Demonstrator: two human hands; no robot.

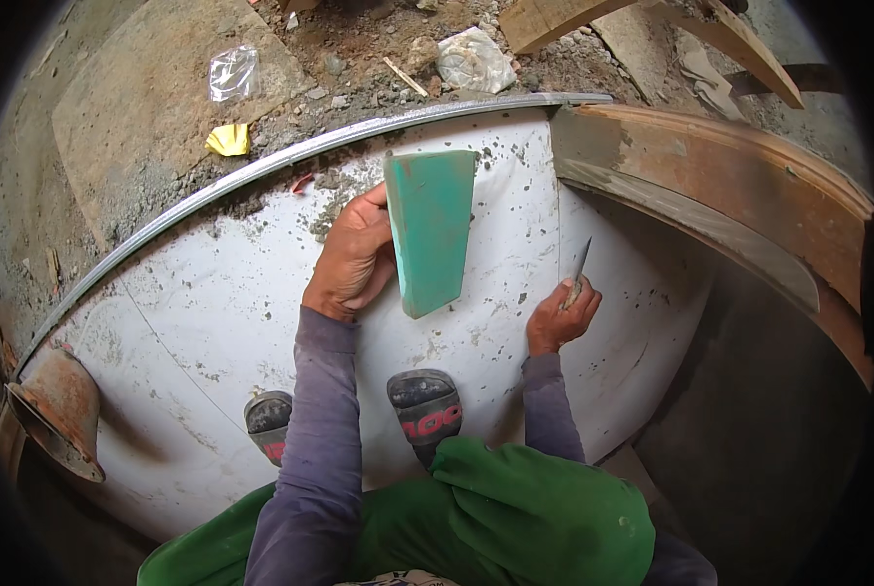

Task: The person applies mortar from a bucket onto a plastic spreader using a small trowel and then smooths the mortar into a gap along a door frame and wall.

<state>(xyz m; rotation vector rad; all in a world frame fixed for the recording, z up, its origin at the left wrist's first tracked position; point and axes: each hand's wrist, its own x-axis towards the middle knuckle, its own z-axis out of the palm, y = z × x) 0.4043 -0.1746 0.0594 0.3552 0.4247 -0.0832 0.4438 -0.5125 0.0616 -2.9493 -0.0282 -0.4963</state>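
My left hand (pixel 351 256) is closed on the left edge of a green tapered slab (pixel 435 230), wide at its far end and narrower toward me. The slab has a pale side edge and dusty brownish smears on its face; its material is hard to tell. It is held up above a white, speckled surface (pixel 486 391). To the right, my right hand (pixel 566 314) is wrapped round the handle of a tool with a narrow, pointed grey blade (pixel 581 259). The blade's tip points away from me and stands apart from the slab. My fingers hide most of its handle.
A metal strip (pixel 290 151) borders the white surface's far side. Wooden boards (pixel 720 161) lie along the right. A rusty, flared metal piece (pixel 61 410) stands at left. Beyond lie rubble, a yellow scrap (pixel 229 140) and clear plastic (pixel 234 74). My sandalled feet (pixel 427 410) are below.
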